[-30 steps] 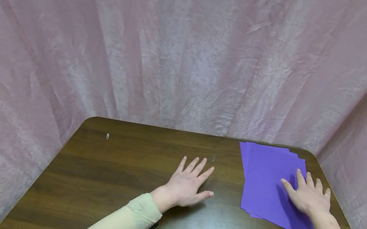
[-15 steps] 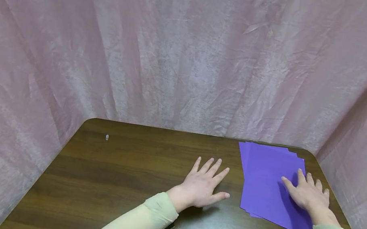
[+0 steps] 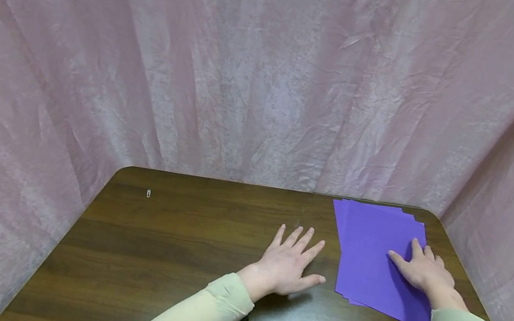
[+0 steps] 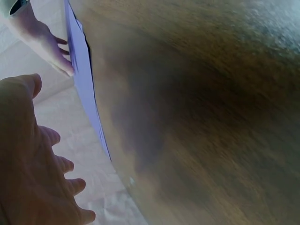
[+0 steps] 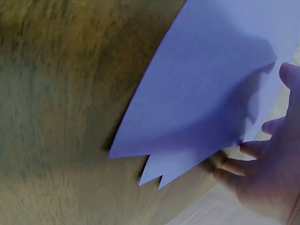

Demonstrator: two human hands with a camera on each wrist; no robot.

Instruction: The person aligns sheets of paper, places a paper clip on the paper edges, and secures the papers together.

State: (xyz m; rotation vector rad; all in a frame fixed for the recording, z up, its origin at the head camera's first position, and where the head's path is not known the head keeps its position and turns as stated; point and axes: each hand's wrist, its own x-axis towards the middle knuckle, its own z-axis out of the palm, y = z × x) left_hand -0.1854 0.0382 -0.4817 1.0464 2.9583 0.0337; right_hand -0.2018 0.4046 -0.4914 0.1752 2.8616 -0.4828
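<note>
Several purple sheets of paper (image 3: pixel 373 261) lie in a loosely fanned stack at the right of the table, their edges not lined up. Over the stack's right side is my right hand (image 3: pixel 425 273), fingers spread and palm down; in the right wrist view its fingertips come right to the sheets' edge (image 5: pixel 197 93). Left of the paper, my left hand (image 3: pixel 285 266) hovers over bare wood with its fingers fanned out, holding nothing. The left wrist view shows that palm (image 4: pixel 28 154) above the table, with the paper (image 4: pixel 84 75) beyond.
A tiny white clip-like object (image 3: pixel 148 193) lies at the far left of the brown wooden table (image 3: pixel 161 235). Pink curtains (image 3: pixel 262 70) hang behind the table and along both sides.
My left hand has moved right, toward the paper stack. My right hand has shifted slightly left over the sheets. The paper looks the same.
</note>
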